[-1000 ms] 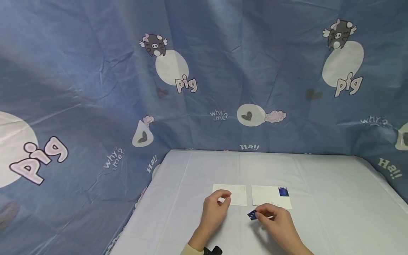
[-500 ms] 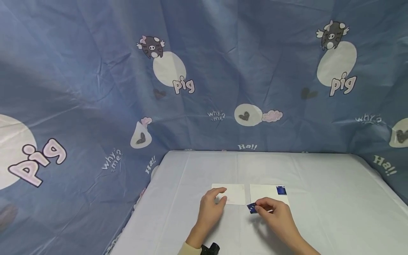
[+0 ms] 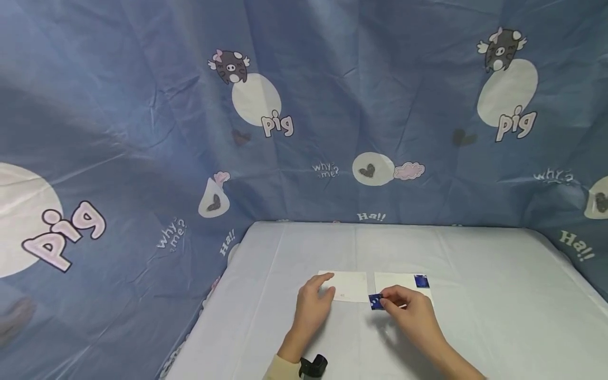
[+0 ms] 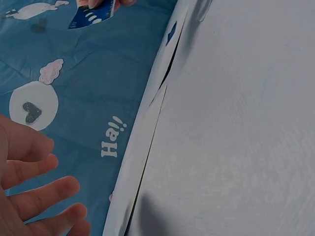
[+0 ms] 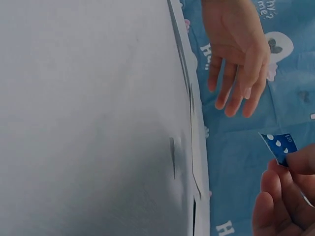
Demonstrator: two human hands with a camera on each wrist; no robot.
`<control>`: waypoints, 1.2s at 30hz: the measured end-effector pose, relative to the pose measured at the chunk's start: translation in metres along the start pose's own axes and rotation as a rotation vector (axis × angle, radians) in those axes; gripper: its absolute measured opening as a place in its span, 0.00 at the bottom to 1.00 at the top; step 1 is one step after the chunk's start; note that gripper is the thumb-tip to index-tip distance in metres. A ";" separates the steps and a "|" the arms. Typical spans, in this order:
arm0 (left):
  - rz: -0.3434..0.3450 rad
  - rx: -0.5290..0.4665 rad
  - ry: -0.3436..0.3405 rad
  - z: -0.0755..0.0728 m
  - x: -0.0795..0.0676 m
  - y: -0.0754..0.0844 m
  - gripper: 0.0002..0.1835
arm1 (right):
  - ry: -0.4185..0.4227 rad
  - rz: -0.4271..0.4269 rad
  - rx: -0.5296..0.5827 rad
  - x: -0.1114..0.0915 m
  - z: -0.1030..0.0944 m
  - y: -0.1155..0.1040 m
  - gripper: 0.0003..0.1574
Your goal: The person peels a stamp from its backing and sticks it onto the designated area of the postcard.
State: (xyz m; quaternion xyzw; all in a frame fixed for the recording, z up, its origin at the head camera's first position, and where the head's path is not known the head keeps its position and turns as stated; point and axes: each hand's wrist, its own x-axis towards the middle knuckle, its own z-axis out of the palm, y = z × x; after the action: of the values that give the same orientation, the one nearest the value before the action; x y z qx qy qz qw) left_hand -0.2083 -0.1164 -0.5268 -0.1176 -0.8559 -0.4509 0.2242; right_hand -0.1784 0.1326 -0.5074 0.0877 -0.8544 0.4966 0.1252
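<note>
My right hand (image 3: 412,311) pinches a small blue postage stamp (image 3: 375,302) by its right side. White marks and a printed number show on the stamp (image 5: 278,146) in the right wrist view. It is held above the table, near the gap between two white rectangles of paper, cards or envelopes. On the right paper (image 3: 396,281), partly behind the right hand, another blue stamp (image 3: 421,281) lies in the upper right corner. My left hand (image 3: 311,306) is over the left end of the left paper (image 3: 350,285), fingers apart and holding nothing; whether it touches the paper I cannot tell.
A white cloth covers the table (image 3: 499,295). Behind and to the left hangs a blue curtain (image 3: 304,105) with pig prints. A black wrist device (image 3: 313,365) sits at the left wrist. One thin pale strip (image 5: 173,157) appears in the right wrist view.
The right hand has moved forward with the stamp, which has turned more squarely to the head view. My left hand has shifted slightly forward and left, its thumb and forefinger farther apart.
</note>
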 end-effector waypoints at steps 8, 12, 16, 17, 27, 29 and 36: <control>-0.009 0.022 0.033 -0.001 0.001 -0.003 0.19 | -0.003 -0.045 -0.023 0.012 0.002 0.005 0.11; -0.033 0.051 0.036 -0.003 0.001 -0.006 0.19 | -0.014 -0.029 -0.042 0.018 0.005 0.005 0.10; -0.052 0.087 0.014 -0.004 0.001 -0.008 0.21 | -0.028 -0.002 -0.045 0.024 0.008 0.004 0.09; -0.052 0.099 0.010 -0.005 0.002 -0.009 0.21 | -0.033 0.004 -0.044 0.025 0.009 0.004 0.09; -0.106 0.179 -0.047 -0.006 0.001 -0.011 0.26 | -0.067 0.042 -0.035 0.043 0.015 0.005 0.07; -0.107 0.187 -0.059 -0.006 0.002 -0.012 0.27 | -0.068 0.039 -0.042 0.048 0.015 0.004 0.07; -0.096 0.191 -0.082 -0.005 0.003 -0.016 0.28 | -0.076 0.045 -0.068 0.063 0.018 0.005 0.05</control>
State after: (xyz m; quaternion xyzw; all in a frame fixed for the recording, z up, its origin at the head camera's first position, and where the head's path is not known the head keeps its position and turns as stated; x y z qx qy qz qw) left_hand -0.2159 -0.1298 -0.5349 -0.0730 -0.9081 -0.3721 0.1776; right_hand -0.2418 0.1173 -0.5010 0.0828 -0.8766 0.4665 0.0845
